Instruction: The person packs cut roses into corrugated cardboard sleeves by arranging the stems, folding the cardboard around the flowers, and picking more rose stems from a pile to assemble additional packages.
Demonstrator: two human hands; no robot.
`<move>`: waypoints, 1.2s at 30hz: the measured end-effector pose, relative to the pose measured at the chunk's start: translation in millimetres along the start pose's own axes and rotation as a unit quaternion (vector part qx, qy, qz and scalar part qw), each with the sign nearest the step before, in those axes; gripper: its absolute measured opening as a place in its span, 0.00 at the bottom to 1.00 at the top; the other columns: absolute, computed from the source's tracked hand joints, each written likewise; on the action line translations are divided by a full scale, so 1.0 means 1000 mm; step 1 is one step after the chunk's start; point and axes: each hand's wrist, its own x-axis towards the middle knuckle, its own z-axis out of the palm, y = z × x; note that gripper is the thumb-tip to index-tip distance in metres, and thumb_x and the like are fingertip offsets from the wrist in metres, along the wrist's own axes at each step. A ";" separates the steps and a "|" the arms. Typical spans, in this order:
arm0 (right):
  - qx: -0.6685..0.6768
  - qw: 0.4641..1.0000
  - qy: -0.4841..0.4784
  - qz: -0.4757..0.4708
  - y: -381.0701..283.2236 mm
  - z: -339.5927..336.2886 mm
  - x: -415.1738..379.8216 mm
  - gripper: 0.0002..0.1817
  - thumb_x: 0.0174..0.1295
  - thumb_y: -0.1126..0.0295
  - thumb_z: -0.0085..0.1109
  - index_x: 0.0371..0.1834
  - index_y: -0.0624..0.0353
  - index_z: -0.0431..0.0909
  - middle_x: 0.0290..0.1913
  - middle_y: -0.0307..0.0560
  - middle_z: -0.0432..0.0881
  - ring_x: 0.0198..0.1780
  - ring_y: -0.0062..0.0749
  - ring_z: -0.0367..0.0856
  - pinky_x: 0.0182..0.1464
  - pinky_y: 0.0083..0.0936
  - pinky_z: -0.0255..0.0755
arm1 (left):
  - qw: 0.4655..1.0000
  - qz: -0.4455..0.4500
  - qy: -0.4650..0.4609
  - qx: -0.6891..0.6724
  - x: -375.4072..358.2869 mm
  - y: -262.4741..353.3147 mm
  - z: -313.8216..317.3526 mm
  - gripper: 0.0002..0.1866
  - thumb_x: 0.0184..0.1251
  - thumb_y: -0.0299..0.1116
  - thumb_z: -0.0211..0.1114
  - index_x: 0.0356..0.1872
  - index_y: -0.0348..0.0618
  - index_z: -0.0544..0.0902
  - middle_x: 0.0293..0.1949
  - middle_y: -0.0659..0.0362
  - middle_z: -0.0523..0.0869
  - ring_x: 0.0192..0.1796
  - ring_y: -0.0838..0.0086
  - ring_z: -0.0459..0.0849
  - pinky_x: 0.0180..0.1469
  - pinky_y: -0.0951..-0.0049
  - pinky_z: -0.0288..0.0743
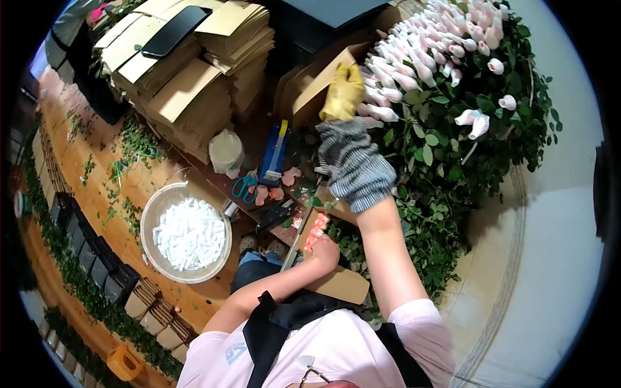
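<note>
A bare left hand meets coral-pink roses on brown cardboard – likely steadying them – as a yellow-gloved right hand nears white-netted flower buds, both grips indiscernible.

Bright, uneven light, with strong fisheye bending toward black edges.

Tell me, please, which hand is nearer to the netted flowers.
The right. The gloved right hand is at the left edge of the netted flowers; the left hand is closer to the body, by the coral blooms.
</note>
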 end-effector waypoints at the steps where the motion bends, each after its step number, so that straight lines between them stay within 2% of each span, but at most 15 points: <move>1: -0.054 0.995 0.018 -0.077 -0.028 -0.019 -0.001 0.11 0.71 0.66 0.57 0.45 0.63 0.80 0.34 0.46 0.82 0.33 0.32 0.76 0.38 0.28 0.72 | 0.999 -0.033 0.030 0.022 -0.002 0.004 0.003 0.13 0.67 0.34 0.58 0.41 0.45 0.91 0.49 0.52 0.86 0.51 0.64 0.85 0.37 0.70 0.81; 2: -0.110 0.982 0.036 -0.148 -0.064 -0.042 -0.008 0.08 0.72 0.68 0.56 0.39 0.61 0.80 0.25 0.41 0.78 0.24 0.27 0.70 0.28 0.25 0.68 | 0.999 -0.023 0.025 0.027 -0.003 0.004 0.006 0.13 0.67 0.34 0.58 0.41 0.45 0.91 0.49 0.52 0.86 0.51 0.64 0.85 0.37 0.70 0.81; 4: -0.161 0.940 0.078 -0.291 -0.117 -0.093 -0.023 0.07 0.71 0.69 0.58 0.41 0.60 0.82 0.27 0.44 0.81 0.26 0.26 0.75 0.30 0.25 0.72 | 0.988 0.088 0.042 0.122 0.002 -0.006 0.005 0.12 0.66 0.34 0.58 0.39 0.47 0.91 0.44 0.56 0.88 0.49 0.66 0.85 0.39 0.71 0.80; 6: -0.087 0.913 0.062 -0.394 -0.151 -0.142 -0.035 0.08 0.71 0.70 0.57 0.47 0.59 0.84 0.31 0.45 0.85 0.29 0.28 0.82 0.33 0.26 0.76 | 0.992 0.003 0.098 0.073 -0.028 -0.002 -0.042 0.11 0.63 0.33 0.59 0.37 0.48 0.90 0.40 0.60 0.90 0.47 0.69 0.86 0.39 0.70 0.80; 9: -0.220 0.833 0.015 -0.508 -0.188 -0.204 -0.084 0.11 0.71 0.78 0.54 0.52 0.69 0.82 0.41 0.49 0.87 0.38 0.28 0.84 0.40 0.21 0.77 | 0.993 0.112 0.031 0.019 -0.006 -0.014 -0.015 0.14 0.63 0.38 0.59 0.38 0.44 0.90 0.43 0.46 0.89 0.38 0.57 0.89 0.30 0.53 0.80; 13: -0.562 0.678 -0.080 -0.467 -0.222 -0.262 -0.166 0.20 0.56 0.79 0.58 0.53 0.61 0.85 0.43 0.48 0.89 0.32 0.33 0.82 0.36 0.28 0.74 | 0.973 0.185 -0.113 -0.086 -0.003 -0.026 -0.029 0.23 0.69 0.49 0.57 0.40 0.38 0.89 0.41 0.45 0.89 0.45 0.50 0.88 0.49 0.53 0.80; 16: -0.638 0.584 -0.177 -0.471 -0.193 -0.284 -0.192 0.19 0.57 0.64 0.60 0.53 0.48 0.85 0.38 0.30 0.85 0.36 0.18 0.80 0.36 0.22 0.67 | 0.932 0.286 -0.188 -0.122 0.007 -0.045 -0.035 0.25 0.68 0.52 0.58 0.46 0.38 0.87 0.46 0.44 0.88 0.50 0.47 0.85 0.54 0.56 0.79; 18: -0.696 0.545 -0.280 -0.374 -0.155 -0.283 -0.203 0.14 0.59 0.62 0.57 0.47 0.47 0.84 0.31 0.32 0.84 0.33 0.20 0.82 0.32 0.23 0.69 | 0.917 0.317 -0.158 -0.185 0.004 -0.064 -0.039 0.25 0.67 0.50 0.60 0.56 0.44 0.83 0.48 0.43 0.87 0.52 0.49 0.84 0.55 0.55 0.77; 22: -0.518 0.654 -0.441 -0.331 0.014 -0.287 -0.208 0.06 0.62 0.65 0.55 0.39 0.48 0.80 0.24 0.41 0.84 0.27 0.34 0.85 0.23 0.34 0.72 | 0.926 0.254 -0.119 -0.252 0.016 -0.090 -0.033 0.21 0.69 0.42 0.62 0.56 0.41 0.81 0.45 0.46 0.88 0.47 0.56 0.87 0.49 0.60 0.80; 23: -0.525 0.634 -0.496 -0.276 0.049 -0.283 -0.210 0.06 0.64 0.64 0.54 0.40 0.46 0.81 0.25 0.40 0.84 0.29 0.36 0.86 0.25 0.35 0.74 | 0.866 0.136 -0.245 -0.414 0.021 -0.096 -0.028 0.17 0.71 0.36 0.60 0.55 0.37 0.81 0.40 0.51 0.89 0.40 0.69 0.88 0.42 0.69 0.80; 24: -0.526 0.610 -0.549 -0.222 0.075 -0.279 -0.213 0.07 0.66 0.64 0.53 0.41 0.44 0.81 0.25 0.40 0.84 0.30 0.38 0.86 0.27 0.35 0.75 | 0.803 0.137 -0.214 -0.539 0.025 -0.107 -0.011 0.16 0.74 0.33 0.56 0.56 0.35 0.79 0.38 0.56 0.87 0.37 0.78 0.86 0.38 0.75 0.78; 27: -0.440 0.703 -0.521 -0.202 0.112 -0.275 -0.223 0.08 0.69 0.60 0.52 0.44 0.39 0.81 0.28 0.43 0.85 0.33 0.43 0.86 0.33 0.38 0.78 | 0.837 0.107 -0.148 -0.516 0.013 -0.118 -0.006 0.18 0.79 0.37 0.52 0.59 0.34 0.77 0.40 0.55 0.87 0.41 0.73 0.86 0.45 0.73 0.80; 30: -0.344 0.752 -0.527 -0.195 0.137 -0.274 -0.229 0.10 0.69 0.57 0.54 0.50 0.38 0.80 0.28 0.47 0.84 0.31 0.48 0.84 0.36 0.41 0.77 | 0.756 0.041 -0.210 -0.619 0.001 -0.120 -0.006 0.25 0.82 0.46 0.47 0.60 0.32 0.75 0.45 0.51 0.87 0.44 0.66 0.87 0.51 0.66 0.81; 33: -0.350 0.732 -0.559 -0.172 0.124 -0.274 -0.226 0.09 0.69 0.57 0.52 0.48 0.38 0.80 0.30 0.48 0.85 0.34 0.48 0.85 0.37 0.43 0.78 | 0.561 -0.038 -0.211 -0.800 -0.001 -0.129 0.002 0.33 0.80 0.57 0.43 0.56 0.30 0.77 0.53 0.45 0.83 0.49 0.60 0.87 0.57 0.62 0.79; 36: -0.375 0.714 -0.556 -0.202 0.107 -0.279 -0.222 0.08 0.70 0.60 0.51 0.44 0.43 0.79 0.29 0.46 0.86 0.34 0.44 0.86 0.35 0.39 0.79 | 0.660 -0.073 -0.142 -0.734 -0.004 -0.122 -0.001 0.30 0.81 0.54 0.43 0.54 0.31 0.78 0.49 0.46 0.85 0.46 0.61 0.88 0.57 0.62 0.80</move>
